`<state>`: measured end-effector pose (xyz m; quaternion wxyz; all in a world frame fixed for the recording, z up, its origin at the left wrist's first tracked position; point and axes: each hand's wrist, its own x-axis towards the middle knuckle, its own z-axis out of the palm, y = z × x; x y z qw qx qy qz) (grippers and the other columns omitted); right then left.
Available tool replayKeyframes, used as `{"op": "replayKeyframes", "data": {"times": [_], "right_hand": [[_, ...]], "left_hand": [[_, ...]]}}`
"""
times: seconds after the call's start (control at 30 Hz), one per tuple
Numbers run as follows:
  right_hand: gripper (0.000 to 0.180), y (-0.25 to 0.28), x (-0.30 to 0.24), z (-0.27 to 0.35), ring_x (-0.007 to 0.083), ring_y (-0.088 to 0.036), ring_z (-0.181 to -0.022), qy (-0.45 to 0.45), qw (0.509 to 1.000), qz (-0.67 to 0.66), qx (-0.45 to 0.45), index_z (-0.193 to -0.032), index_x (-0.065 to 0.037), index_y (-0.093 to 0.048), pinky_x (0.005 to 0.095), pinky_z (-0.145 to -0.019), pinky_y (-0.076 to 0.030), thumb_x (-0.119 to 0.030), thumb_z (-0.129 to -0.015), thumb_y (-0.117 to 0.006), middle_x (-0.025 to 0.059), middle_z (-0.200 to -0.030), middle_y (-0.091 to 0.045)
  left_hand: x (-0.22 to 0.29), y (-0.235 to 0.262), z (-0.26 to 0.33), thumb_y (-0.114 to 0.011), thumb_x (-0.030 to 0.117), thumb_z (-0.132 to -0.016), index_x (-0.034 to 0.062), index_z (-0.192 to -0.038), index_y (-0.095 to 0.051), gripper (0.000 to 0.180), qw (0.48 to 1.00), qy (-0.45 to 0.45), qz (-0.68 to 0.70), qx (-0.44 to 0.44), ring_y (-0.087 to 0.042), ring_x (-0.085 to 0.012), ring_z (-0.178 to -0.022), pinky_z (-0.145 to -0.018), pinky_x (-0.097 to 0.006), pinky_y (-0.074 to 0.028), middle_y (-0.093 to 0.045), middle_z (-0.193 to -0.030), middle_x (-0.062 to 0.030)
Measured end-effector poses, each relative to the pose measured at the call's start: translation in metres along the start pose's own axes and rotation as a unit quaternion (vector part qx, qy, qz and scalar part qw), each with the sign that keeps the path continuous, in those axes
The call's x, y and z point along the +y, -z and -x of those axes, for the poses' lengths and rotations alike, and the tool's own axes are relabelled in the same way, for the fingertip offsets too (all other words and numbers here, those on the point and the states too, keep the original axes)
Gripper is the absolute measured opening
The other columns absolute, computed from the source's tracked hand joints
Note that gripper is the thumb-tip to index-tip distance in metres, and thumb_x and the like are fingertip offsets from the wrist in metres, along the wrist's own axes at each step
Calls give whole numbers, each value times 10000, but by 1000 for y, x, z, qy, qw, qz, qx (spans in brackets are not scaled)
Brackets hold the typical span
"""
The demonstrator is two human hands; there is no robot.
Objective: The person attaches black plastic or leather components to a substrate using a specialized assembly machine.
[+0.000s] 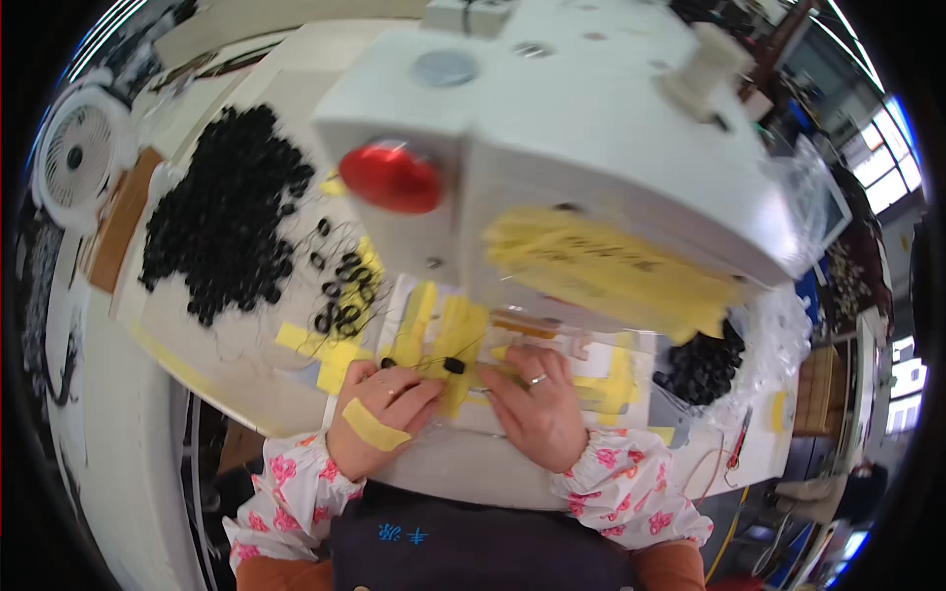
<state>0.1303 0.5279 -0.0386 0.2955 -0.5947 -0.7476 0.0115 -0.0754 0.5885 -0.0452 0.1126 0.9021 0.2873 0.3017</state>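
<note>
My left hand (376, 419) has a strip of yellow tape across its back. Its fingers are curled together at a small black piece (388, 362), which their tips partly cover. Thin dark threads run from there toward a small black block (454, 364) lying between my hands on the yellow-taped work plate (414, 305). My right hand (537, 404), wearing a ring, rests on the plate to the right of that block. Its thumb and fingers are apart, with nothing visible between them. Above my hands looms the white sewing machine head (552, 128), hiding the area beneath it.
A large heap of black pieces (227, 212) lies at the left, with a smaller threaded cluster (345, 295) beside it. More black pieces (702, 364) sit in clear plastic at the right. The machine carries a red button (391, 177). A white fan (79, 153) stands far left.
</note>
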Motion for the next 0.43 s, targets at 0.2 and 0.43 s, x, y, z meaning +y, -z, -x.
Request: {"op": "replayKeyframes", "data": {"times": [0.2, 0.43], "right_hand": [[222, -6, 9, 14, 300, -507, -978, 37, 995, -52, 76, -976, -56, -617, 419, -842, -407, -103, -759, -618, 116, -1027, -531], [239, 48, 43, 21, 303, -516, -1000, -32, 989, -20, 145, -963, -55, -601, 385, -833, -425, -147, -748, -652, 133, -1107, -540]], "left_hand": [[-8, 11, 1, -645, 52, -748, 52, -908, -628, 161, 990, 122, 61, 33, -543, -210, -683, -675, -347, -367, -582, -721, -60], [-67, 15, 0, -616, 57, -795, 24, -850, -645, 71, 960, 209, 173, 70, -516, -188, -648, -619, -307, -387, -579, -714, -71]]}}
